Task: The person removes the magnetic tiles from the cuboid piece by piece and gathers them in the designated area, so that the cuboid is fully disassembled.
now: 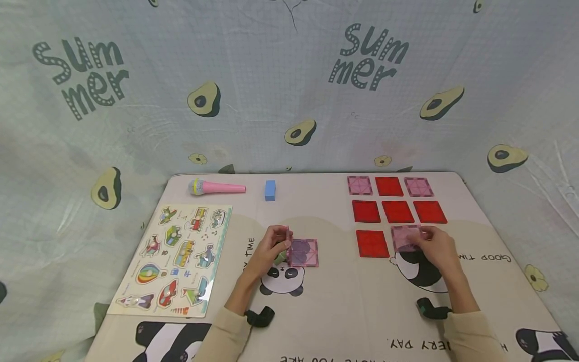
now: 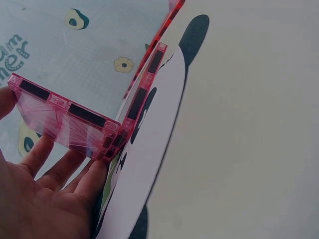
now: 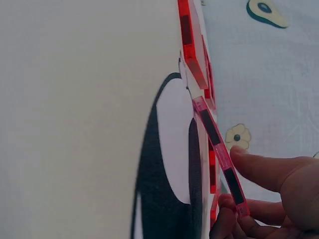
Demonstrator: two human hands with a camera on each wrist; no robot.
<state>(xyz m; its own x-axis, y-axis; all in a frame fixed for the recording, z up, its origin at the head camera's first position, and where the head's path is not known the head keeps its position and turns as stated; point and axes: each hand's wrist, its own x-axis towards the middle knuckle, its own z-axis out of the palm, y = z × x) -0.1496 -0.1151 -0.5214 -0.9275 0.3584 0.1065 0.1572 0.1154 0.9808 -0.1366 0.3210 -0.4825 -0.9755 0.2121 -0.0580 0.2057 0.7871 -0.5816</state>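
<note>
My left hand (image 1: 270, 251) pinches a pink see-through magnetic tile (image 2: 62, 117) that stands up from the table. Its lower edge meets the edge of a second pink tile (image 1: 307, 253) lying flat over the panda print. Farther right, my right hand (image 1: 438, 247) holds another pink magnetic tile (image 1: 401, 238) by its right side, thumb on one face and fingers beneath. In the right wrist view this pink tile (image 3: 221, 157) is tilted, with its right end raised off the table. Beside it lies a flat red tile (image 1: 373, 244).
Beyond my right hand lie rows of red tiles (image 1: 398, 211) and two pink tiles (image 1: 360, 185). At the back left are a pink toy microphone (image 1: 223, 187) and a blue block (image 1: 270, 191). A vehicle picture puzzle board (image 1: 174, 261) occupies the left side.
</note>
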